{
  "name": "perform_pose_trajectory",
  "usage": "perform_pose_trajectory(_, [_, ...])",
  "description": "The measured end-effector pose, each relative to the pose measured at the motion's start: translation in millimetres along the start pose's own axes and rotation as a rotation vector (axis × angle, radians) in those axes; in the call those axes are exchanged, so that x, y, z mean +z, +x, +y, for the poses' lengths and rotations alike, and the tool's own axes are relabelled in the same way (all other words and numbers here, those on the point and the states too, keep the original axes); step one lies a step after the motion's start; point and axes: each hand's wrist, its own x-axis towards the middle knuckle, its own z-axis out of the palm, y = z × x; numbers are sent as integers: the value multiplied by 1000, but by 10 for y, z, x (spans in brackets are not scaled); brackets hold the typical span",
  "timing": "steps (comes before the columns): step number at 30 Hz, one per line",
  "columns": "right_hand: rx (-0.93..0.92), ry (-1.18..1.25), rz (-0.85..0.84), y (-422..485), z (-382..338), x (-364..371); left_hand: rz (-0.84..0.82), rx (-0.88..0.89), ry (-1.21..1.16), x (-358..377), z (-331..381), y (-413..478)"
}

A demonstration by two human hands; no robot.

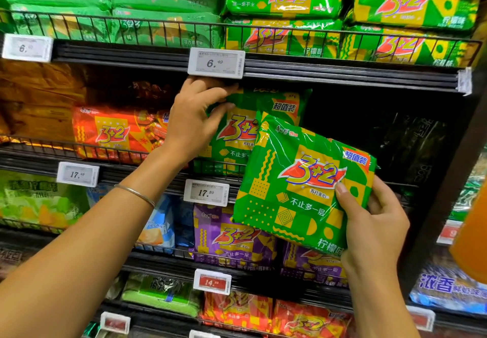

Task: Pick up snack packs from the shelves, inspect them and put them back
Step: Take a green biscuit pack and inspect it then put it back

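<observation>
A large green and yellow "3+2" snack pack (295,187) is tilted in front of the shelves, gripped at its lower right corner by my right hand (374,221). Behind it a second, matching green pack (237,137) stands upright on the second shelf from the top. My left hand (195,121) grips that pack's upper left edge, thumb on top and fingers on its face. A thin bracelet circles my left wrist.
Wire-fronted black shelves (342,74) hold more packs: green ones on top, a red "3+2" pack (113,132) at left, purple ones (232,240) below. White price tags (216,62) clip to the shelf edges. A dark gap (369,132) lies right of the standing green pack.
</observation>
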Motion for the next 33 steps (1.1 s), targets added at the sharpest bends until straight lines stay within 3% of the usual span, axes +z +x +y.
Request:
perform_pose_trajectory(7, [-1,-34,-5,-52,11,-10,39,-35,144,-26,-13,-92])
perform_pose_trajectory(14, [2,-36,-1,-77,14,-27,0,-101,127,-13,-44,-155])
perform_pose_trajectory(20, [0,-37,-4,-87,20,-46,-86,-17,175,-51,-46,-121])
perform_pose_trajectory(33, [-2,-7,-11,-114,-15,-71,51,-33,86,-74,1,-84])
